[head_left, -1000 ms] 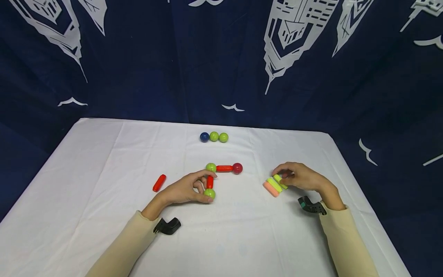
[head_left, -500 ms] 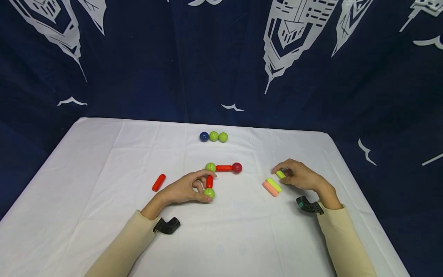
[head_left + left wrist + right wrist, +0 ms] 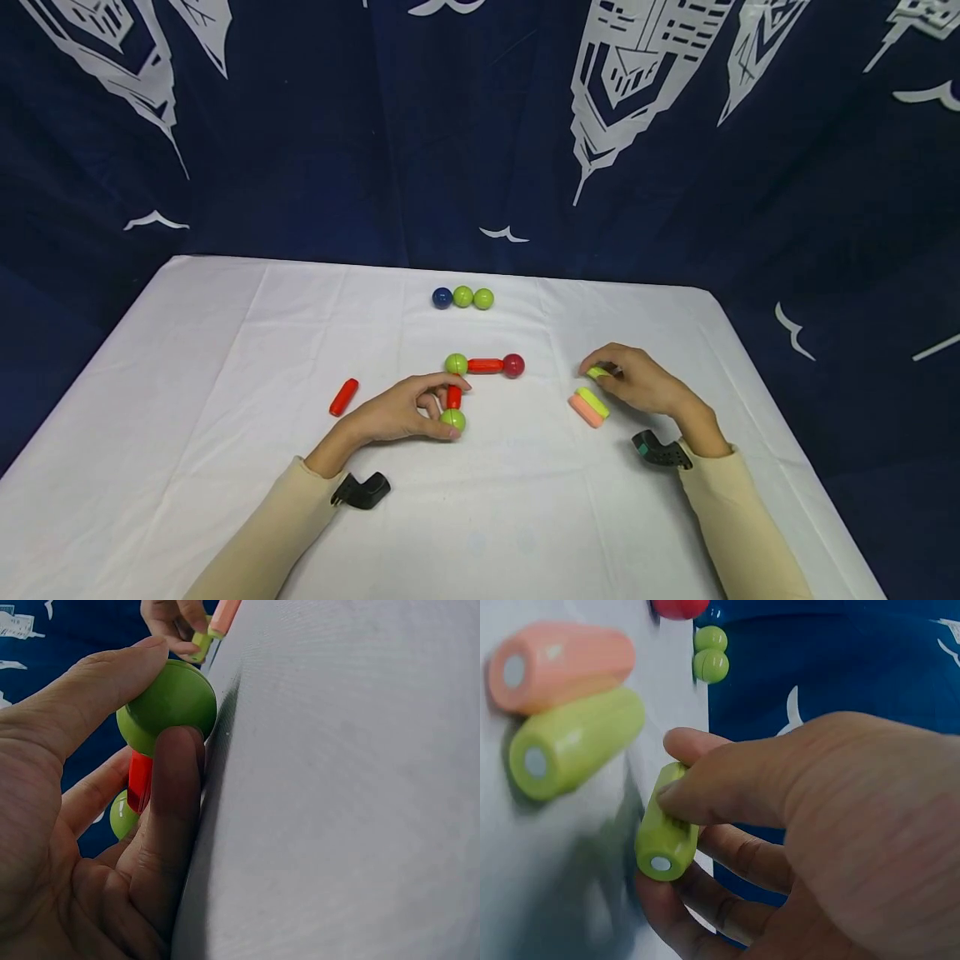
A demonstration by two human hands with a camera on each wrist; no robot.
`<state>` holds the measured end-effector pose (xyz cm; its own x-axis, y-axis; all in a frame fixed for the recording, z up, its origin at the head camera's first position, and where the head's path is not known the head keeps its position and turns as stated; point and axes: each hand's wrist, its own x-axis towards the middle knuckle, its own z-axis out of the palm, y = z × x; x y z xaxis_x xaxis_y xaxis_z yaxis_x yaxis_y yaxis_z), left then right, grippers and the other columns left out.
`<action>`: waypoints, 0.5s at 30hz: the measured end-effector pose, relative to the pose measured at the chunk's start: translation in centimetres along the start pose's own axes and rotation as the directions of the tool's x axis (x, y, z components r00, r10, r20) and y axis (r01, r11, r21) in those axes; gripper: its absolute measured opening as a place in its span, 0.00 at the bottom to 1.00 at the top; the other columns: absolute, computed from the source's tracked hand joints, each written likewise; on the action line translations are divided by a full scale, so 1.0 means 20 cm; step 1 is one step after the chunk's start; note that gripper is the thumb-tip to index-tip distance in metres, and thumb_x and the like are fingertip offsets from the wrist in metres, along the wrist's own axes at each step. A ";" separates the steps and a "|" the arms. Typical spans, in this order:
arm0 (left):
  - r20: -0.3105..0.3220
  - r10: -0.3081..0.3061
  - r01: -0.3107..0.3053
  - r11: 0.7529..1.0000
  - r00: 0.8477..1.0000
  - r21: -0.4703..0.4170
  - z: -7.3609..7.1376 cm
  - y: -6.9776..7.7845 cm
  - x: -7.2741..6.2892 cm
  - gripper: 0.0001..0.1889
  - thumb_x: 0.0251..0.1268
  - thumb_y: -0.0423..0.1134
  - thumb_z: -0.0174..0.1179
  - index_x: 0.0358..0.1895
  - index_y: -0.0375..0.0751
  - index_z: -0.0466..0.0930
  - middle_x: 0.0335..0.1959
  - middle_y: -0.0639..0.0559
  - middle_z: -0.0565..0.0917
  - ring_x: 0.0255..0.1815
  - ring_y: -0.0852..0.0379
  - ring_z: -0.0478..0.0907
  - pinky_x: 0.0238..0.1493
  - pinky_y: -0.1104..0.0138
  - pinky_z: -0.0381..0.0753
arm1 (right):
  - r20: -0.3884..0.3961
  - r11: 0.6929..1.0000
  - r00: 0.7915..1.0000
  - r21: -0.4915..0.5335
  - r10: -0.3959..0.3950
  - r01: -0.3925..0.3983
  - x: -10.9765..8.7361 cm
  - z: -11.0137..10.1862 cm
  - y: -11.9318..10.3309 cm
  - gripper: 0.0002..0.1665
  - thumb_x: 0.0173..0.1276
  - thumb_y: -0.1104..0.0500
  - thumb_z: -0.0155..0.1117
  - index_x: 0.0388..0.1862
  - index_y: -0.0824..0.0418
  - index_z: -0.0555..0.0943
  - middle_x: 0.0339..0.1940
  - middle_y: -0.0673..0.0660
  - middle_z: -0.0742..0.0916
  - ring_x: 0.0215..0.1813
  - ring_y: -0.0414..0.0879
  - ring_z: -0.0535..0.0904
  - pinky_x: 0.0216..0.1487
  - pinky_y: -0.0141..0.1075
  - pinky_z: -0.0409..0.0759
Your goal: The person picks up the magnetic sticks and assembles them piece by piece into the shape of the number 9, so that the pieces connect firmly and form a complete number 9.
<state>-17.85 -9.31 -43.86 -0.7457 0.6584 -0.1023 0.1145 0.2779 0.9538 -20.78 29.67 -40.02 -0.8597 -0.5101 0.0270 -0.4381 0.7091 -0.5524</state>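
My left hand (image 3: 401,408) grips a green ball (image 3: 169,705) between thumb and finger. From that ball a red rod (image 3: 454,397) runs to a second green ball (image 3: 456,363). Another red rod (image 3: 485,365) joins this one to a dark red ball (image 3: 513,365), forming a corner shape on the table. My right hand (image 3: 641,379) pinches a yellow-green rod (image 3: 665,832) with a silvery disc in its end, held just off the cloth. Below that hand, a second yellow-green rod (image 3: 592,403) and a salmon rod (image 3: 584,411) lie side by side.
On the left of the white-covered table (image 3: 225,417) lies a loose red rod (image 3: 344,397). Toward the back sit a dark blue ball (image 3: 442,297) and two green balls (image 3: 473,297) in a row. A dark blue patterned cloth (image 3: 337,150) hangs behind.
My right hand has drawn the yellow-green rod away from the pair beside it, lifting it up and to the left. The left hand stays in place on the ball.
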 end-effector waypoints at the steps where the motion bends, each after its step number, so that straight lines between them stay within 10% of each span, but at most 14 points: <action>1: 0.000 0.000 0.000 1.000 1.000 0.000 0.00 0.00 0.00 0.31 0.55 0.36 0.74 0.64 0.43 0.75 0.39 0.48 0.76 0.30 0.57 0.79 0.48 0.62 0.75 | 0.000 1.000 1.000 0.000 -0.007 0.007 0.00 0.00 -0.01 0.15 0.68 0.73 0.61 0.49 0.61 0.84 0.49 0.57 0.86 0.50 0.50 0.79 0.50 0.43 0.79; 15: 0.003 -0.005 0.005 1.000 1.000 0.007 0.00 0.00 0.00 0.30 0.56 0.37 0.74 0.63 0.43 0.76 0.38 0.49 0.77 0.29 0.58 0.78 0.45 0.67 0.75 | 0.027 0.992 0.992 0.045 -0.122 0.121 0.03 0.06 -0.15 0.16 0.69 0.73 0.59 0.51 0.61 0.82 0.53 0.54 0.84 0.50 0.48 0.79 0.48 0.39 0.82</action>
<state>-17.83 -9.34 -43.78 -0.7446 0.6588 -0.1079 0.1153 0.2862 0.9512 -19.61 26.63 -39.37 -0.7923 -0.6059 0.0720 -0.5269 0.6198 -0.5816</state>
